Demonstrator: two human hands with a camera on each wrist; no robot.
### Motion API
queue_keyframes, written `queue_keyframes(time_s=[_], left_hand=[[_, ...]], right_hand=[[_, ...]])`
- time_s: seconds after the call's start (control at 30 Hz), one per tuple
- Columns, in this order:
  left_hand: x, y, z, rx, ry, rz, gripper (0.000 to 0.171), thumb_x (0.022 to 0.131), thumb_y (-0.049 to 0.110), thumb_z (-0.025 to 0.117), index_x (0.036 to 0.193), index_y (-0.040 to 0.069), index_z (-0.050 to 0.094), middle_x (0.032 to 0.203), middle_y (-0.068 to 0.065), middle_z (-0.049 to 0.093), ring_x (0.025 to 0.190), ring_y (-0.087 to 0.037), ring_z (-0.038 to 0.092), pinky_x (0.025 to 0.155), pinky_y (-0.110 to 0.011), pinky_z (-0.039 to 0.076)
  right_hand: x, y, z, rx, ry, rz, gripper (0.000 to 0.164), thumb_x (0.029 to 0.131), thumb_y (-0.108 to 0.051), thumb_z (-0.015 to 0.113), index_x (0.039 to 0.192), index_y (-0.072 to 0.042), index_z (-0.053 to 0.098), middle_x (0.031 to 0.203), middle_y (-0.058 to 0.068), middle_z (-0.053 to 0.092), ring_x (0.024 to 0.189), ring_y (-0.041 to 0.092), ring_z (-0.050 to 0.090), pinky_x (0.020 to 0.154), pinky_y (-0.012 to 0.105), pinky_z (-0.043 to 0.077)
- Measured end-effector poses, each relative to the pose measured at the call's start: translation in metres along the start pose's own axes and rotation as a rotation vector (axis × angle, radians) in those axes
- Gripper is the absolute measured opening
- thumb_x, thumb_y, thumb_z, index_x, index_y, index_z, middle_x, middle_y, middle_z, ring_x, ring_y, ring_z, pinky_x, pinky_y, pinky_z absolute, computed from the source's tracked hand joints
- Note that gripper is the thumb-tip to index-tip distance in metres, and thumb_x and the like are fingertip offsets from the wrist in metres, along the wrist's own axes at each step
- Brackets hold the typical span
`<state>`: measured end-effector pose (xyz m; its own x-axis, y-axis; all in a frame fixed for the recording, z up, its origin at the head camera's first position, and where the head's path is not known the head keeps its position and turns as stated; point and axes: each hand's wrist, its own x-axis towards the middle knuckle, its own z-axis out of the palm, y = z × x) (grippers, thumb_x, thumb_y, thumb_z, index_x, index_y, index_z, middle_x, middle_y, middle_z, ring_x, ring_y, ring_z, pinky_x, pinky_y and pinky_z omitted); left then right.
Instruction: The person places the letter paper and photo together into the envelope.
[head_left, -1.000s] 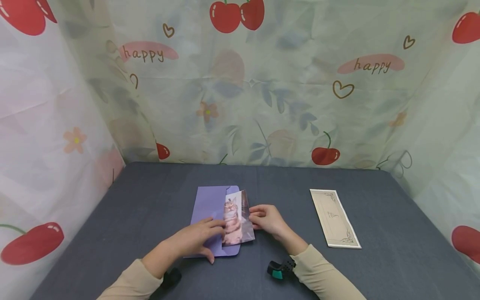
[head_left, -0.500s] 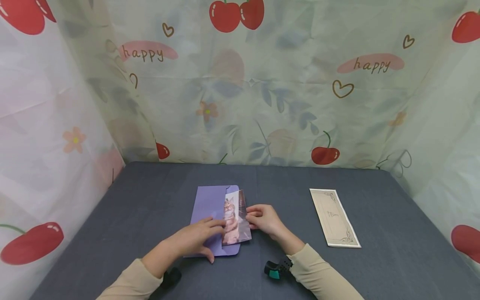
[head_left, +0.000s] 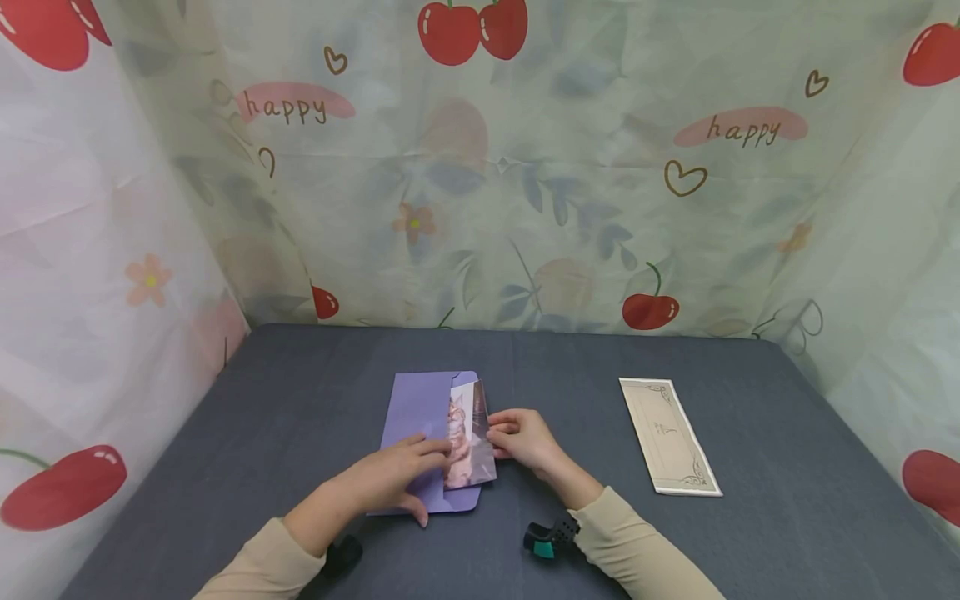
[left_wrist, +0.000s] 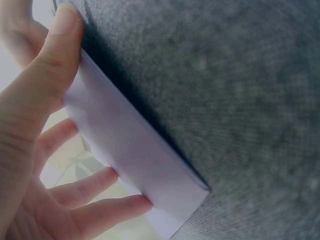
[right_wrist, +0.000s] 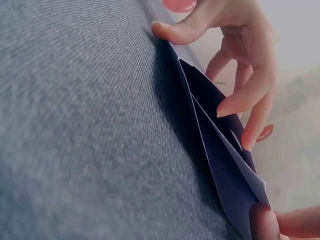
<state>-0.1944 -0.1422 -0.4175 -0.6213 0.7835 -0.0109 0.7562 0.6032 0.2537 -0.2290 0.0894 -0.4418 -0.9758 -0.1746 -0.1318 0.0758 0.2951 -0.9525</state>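
Picture card [head_left: 465,425], printed with a pink figure, lies near the middle of the dark tabletop [head_left: 558,379], its left part hidden beneath the front panel of a purple envelope [head_left: 422,404], its right part over the envelope's rounded flap. Compared with a second ago, I see less of it: it has slid left, deeper under the panel, and the right hand [head_left: 528,440] has travelled with it. The left hand [head_left: 390,477] and the cream card [head_left: 669,437] over to the right have stayed put. On the right, the fingers pinch the picture card's outer edge; on the left, they lie extended and apart on the panel, grasping nothing, thumb at the near edge. The visible strip runs lengthwise from near to far, its far end leaning slightly left; the envelope's long axis lies much the same way, mouth facing right. My right wrist view shows that mouth gaping; how far in the picture card reaches, I cannot tell. Its right edge juts just past the flap, while both ends sit inside the envelope's. Tabletop stretches between the right hand and the cream card, and beyond toward the patterned cloth [head_left: 510,208].
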Motion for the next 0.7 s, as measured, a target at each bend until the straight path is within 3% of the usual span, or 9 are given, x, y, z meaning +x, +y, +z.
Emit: queue_keyframes(time_s=[0.27,0.7], left_hand=[[0.0,0.0,0.0,-0.001,0.012,0.037,0.054,0.065,0.037,0.079,0.108,0.013,0.056,0.138,-0.011,0.049,0.126,-0.033,0.047,0.107,-0.051,0.036],[0.0,0.001,0.0,0.003,0.031,0.057,0.054,0.064,0.037,0.079,0.107,0.013,0.056,0.137,-0.009,0.05,0.124,-0.027,0.049,0.105,-0.048,0.039]], right_hand=[[0.0,-0.002,0.005,0.016,-0.005,0.0,0.028,0.085,0.002,0.06,0.111,0.011,0.058,0.097,0.024,0.067,0.071,0.012,0.064,0.066,0.03,0.059],[0.0,-0.001,0.011,0.035,-0.028,-0.003,0.03,0.086,0.003,0.058,0.115,0.011,0.056,0.1,0.024,0.066,0.073,0.012,0.064,0.067,0.03,0.059]])
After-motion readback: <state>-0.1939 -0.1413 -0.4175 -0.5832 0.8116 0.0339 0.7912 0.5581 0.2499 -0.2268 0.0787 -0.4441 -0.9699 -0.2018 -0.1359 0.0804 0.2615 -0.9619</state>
